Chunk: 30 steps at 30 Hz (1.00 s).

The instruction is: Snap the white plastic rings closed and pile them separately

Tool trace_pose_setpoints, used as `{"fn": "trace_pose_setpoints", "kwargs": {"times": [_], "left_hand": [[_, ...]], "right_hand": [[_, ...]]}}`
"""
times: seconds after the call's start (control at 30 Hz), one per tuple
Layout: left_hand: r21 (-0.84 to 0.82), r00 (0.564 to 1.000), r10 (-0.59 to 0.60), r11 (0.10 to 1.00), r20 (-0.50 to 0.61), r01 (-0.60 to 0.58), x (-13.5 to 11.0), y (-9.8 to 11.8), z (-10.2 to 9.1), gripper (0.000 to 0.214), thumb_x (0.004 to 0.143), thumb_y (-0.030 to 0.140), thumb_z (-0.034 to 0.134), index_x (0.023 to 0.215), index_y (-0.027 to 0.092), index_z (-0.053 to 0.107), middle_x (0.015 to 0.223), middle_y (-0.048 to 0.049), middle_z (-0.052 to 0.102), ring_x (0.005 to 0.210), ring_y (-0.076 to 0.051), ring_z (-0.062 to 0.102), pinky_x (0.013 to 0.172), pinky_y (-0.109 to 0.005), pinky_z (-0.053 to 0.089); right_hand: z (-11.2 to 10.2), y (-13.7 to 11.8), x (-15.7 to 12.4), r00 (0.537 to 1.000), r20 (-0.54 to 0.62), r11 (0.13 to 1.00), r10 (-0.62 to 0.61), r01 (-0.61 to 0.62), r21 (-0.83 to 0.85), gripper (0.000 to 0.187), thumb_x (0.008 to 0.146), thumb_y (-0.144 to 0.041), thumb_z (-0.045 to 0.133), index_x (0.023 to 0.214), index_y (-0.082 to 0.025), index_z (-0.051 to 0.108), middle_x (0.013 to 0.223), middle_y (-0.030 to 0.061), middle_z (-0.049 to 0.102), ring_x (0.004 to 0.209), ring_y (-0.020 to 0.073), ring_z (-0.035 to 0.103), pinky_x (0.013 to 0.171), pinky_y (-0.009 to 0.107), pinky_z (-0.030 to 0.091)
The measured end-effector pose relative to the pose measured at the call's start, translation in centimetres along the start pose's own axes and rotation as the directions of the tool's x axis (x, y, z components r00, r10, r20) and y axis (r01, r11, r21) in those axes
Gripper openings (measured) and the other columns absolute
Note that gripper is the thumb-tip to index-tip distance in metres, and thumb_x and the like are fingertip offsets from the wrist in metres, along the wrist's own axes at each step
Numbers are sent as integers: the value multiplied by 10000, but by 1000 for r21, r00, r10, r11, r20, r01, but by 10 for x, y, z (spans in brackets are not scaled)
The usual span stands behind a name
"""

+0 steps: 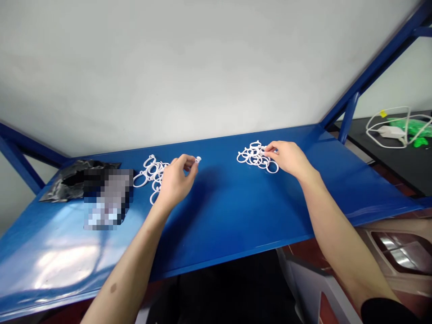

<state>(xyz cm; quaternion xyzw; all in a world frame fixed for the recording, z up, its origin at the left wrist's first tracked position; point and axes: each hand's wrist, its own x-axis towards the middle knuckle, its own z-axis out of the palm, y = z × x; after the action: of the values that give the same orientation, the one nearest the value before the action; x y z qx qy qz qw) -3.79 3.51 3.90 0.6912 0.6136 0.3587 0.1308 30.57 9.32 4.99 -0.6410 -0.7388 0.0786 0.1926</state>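
Note:
My left hand (178, 179) pinches a small white plastic piece (198, 159) between thumb and fingertips, a little above the blue table (216, 216). Behind and left of that hand lies a pile of white plastic rings (148, 173), partly covered by the hand. Each ring looks like a curtain ring with a small eyelet. My right hand (286, 156) reaches down to a second pile of white rings (251, 157), with thumb and index finger closed on a small white part at its right edge. Whether that part belongs to a ring is unclear.
A crumpled black plastic bag (72, 180) and a pixelated object (110, 198) lie on the left of the table. Blue frame bars rise at both ends, with a pale wall behind. A dark surface (388, 153) at right carries a white cable (407, 128) and green plastic (416, 126).

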Motion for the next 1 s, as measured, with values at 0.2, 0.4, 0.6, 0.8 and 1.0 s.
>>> {"fn": "trace_pose_setpoints", "kwargs": {"times": [0.2, 0.4, 0.6, 0.8, 1.0], "left_hand": [[-412, 962, -55, 896, 268, 166, -9, 9, 14, 267, 935, 445, 551, 1014, 197, 609, 841, -21, 698, 743, -164, 667, 690, -291, 523], [-556, 925, 8, 801, 379, 221, -17, 21, 20, 251, 939, 422, 570, 995, 180, 601, 785, 5, 651, 642, -121, 623, 658, -277, 535], [-617, 921, 17, 747, 389, 247, -19, 23, 26, 293, 922, 443, 607, 1024, 171, 640, 851, -19, 700, 648, -118, 634, 669, -274, 544], [-503, 936, -66, 829, 345, 244, -26, 26, 33, 313, 901, 455, 616, 938, 165, 728, 754, -24, 708, 649, -140, 634, 665, -268, 518], [-401, 939, -110, 883, 327, 243, -34, 28, 39, 301, 907, 408, 582, 984, 190, 775, 747, -20, 728, 668, -157, 647, 670, -270, 513]], "right_hand": [[18, -35, -11, 960, -226, 973, -164, 195, 122, 167, 979, -300, 583, 990, -226, 731, 999, 40, 755, 821, 195, 676, 746, 330, 502], [54, -83, -40, 882, -93, 764, -462, 449, 464, 232, 983, -342, 598, 1179, -229, 649, 1114, 54, 726, 796, 160, 701, 748, 314, 557], [59, -89, -49, 890, -110, 733, -443, 430, 527, 145, 1005, -298, 566, 1110, -211, 616, 966, 32, 760, 800, 167, 717, 715, 284, 537], [59, -86, -48, 844, -127, 708, -521, 511, 487, 126, 1004, -267, 582, 919, -209, 655, 829, -3, 739, 676, 126, 665, 633, 245, 485], [68, -84, -51, 748, -212, 676, -629, 660, 327, 172, 1033, -244, 538, 947, -193, 677, 876, 43, 756, 771, 161, 699, 687, 268, 525]]}}
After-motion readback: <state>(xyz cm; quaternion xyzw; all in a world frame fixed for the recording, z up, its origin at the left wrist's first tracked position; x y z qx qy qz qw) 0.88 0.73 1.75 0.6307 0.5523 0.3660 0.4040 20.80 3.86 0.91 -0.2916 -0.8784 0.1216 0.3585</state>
